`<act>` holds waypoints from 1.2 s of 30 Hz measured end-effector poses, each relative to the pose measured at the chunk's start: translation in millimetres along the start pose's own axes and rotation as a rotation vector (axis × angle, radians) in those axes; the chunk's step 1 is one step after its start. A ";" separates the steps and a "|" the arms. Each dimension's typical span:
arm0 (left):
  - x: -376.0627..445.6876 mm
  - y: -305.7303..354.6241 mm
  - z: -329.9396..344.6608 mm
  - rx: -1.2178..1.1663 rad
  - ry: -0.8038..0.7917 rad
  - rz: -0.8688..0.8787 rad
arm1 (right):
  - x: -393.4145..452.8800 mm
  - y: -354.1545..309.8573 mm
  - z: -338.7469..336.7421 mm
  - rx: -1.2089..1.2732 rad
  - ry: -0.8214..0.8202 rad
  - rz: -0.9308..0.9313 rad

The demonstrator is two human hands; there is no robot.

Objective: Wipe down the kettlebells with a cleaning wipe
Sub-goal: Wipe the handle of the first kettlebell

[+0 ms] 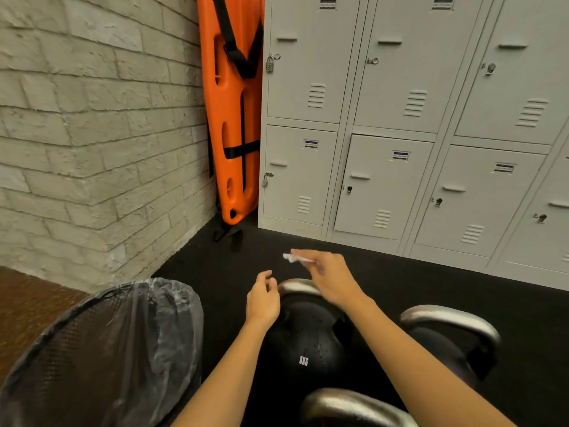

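A black kettlebell (pixel 308 343) marked 8KG stands on the dark floor below my hands, its silver handle partly hidden by them. A second kettlebell (pixel 452 340) stands to its right, and a third silver handle (pixel 354 405) shows at the bottom edge. My right hand (pixel 329 280) hovers above the 8KG kettlebell's handle and pinches a small crumpled white wipe (pixel 295 258) in its fingertips. My left hand (pixel 263 298) is just left of the handle, fingers loosely curled and apart, holding nothing.
A black mesh bin (pixel 101 349) lined with a clear plastic bag stands at the lower left. Grey lockers (pixel 400 134) fill the back right. An orange rescue board (pixel 235 112) leans in the corner against the pale brick wall (pixel 92 134). Black rubber flooring (pixel 431 282).
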State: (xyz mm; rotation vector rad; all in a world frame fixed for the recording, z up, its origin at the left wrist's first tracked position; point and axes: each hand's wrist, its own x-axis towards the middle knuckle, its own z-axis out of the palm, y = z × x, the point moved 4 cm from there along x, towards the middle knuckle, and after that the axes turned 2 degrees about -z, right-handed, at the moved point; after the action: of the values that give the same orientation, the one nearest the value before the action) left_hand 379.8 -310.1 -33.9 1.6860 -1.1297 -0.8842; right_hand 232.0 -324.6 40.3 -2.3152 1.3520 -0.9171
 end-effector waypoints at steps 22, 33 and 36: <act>15.1 -27.8 8.4 0.014 -0.194 0.090 | 3.1 22.5 49.7 -0.409 -0.394 -0.042; 11.6 -24.2 9.4 0.014 -0.181 0.082 | -13.9 17.0 33.2 -0.389 -0.508 -0.082; 11.0 -22.4 10.1 0.027 -0.181 0.103 | -7.1 15.0 35.6 -0.394 -0.520 -0.030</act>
State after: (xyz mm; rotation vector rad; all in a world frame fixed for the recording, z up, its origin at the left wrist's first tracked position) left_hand 381.1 -319.3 -59.2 1.5783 -1.3434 -0.9742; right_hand 243.2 -328.1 2.7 -2.6030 1.3481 -0.0225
